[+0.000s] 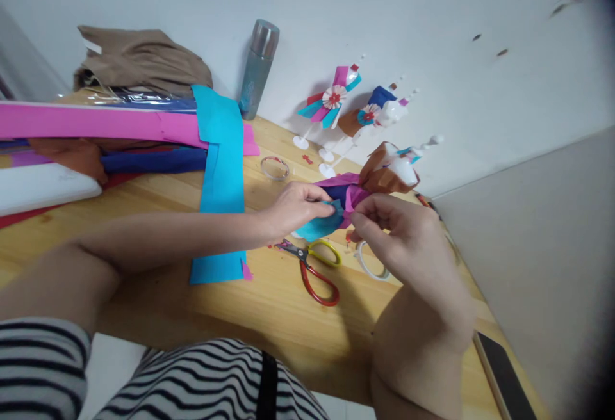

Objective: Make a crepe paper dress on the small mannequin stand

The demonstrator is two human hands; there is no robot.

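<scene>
A small figure [391,173] on a white stand, wrapped in brown, leans just beyond my hands. Pink, dark blue and turquoise material [319,225] spreads below it. My left hand [307,209] pinches the turquoise part between thumb and fingers. On the right, my right hand [389,225] has its thumb and fingers closed on the pink part [354,197]. Scissors [302,255] with one yellow and one red handle lie open on the table under my hands. A white tape ring [372,263] is beside my right hand.
Long turquoise material [223,183] crosses the wooden table [192,317] at left, beside stacked pink and blue strips. Behind are a clear tape roll [275,168], a bottle [259,68], and several decorated figures [335,96]. A phone [504,375] lies at the lower right.
</scene>
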